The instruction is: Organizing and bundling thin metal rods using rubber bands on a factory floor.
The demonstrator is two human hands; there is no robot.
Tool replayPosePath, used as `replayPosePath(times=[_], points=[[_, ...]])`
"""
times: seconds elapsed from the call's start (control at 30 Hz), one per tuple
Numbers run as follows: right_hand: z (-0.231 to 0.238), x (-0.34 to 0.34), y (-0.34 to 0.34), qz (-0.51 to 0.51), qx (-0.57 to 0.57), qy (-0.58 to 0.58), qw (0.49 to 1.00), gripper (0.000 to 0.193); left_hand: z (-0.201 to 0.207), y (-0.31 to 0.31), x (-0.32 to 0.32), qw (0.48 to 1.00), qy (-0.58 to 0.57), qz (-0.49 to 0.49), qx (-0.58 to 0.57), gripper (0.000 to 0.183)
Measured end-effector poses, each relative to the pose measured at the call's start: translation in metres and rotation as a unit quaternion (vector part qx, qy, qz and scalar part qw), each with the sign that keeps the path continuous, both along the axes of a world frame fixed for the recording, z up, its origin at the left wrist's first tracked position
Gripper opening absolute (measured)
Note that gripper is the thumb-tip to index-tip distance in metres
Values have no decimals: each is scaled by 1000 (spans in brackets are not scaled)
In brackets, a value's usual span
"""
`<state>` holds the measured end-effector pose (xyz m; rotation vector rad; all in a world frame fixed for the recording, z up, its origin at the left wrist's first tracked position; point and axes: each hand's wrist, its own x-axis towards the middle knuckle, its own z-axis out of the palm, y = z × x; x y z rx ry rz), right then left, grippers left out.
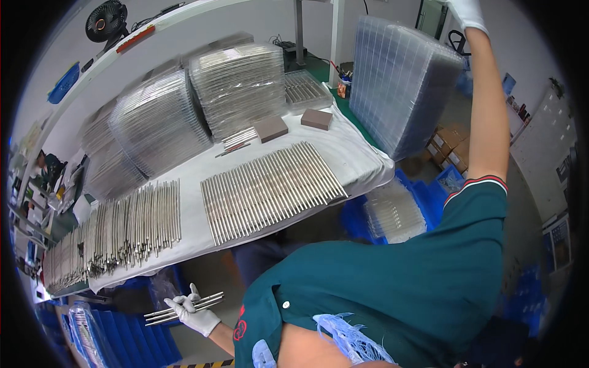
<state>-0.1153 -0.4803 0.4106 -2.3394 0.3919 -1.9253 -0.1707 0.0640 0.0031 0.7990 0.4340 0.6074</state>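
Observation:
My left hand [195, 318], in a white glove, is low beside the table's front edge. Its fingers close around several thin metal rods [211, 299], which lie roughly level. My right arm stretches up along the right side, and the white-gloved right hand [470, 13] is cut off at the top edge, so its fingers are hidden. On the white cloth of the table [190, 211] lies a neat row of metal rods [270, 190] side by side. Left of that row is a denser, less even batch of rods [135, 221], nearest to my left hand.
Tall stacks of clear plastic trays [236, 86] stand along the table's back. Two brown blocks [270, 129] sit before them. A wrapped clear stack [399, 86] rises at the table's right end. Blue crates [132, 340] are below left, and a blue bin [432, 196] is below right.

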Motion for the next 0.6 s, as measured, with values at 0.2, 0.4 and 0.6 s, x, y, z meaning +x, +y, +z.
replayPosePath(times=[0.2, 0.4, 0.6], points=[[-150, 48, -6, 215, 138, 26, 967, 30, 15, -17, 7, 1000, -2, -13, 21, 25], [-318, 118, -19, 158, 334, 86, 925, 31, 13, -6, 17, 998, 24, 2, 53, 29], [-345, 203, -28, 385, 630, 9, 675, 24, 18, -15, 28, 996, 50, 29, 61, 33]])
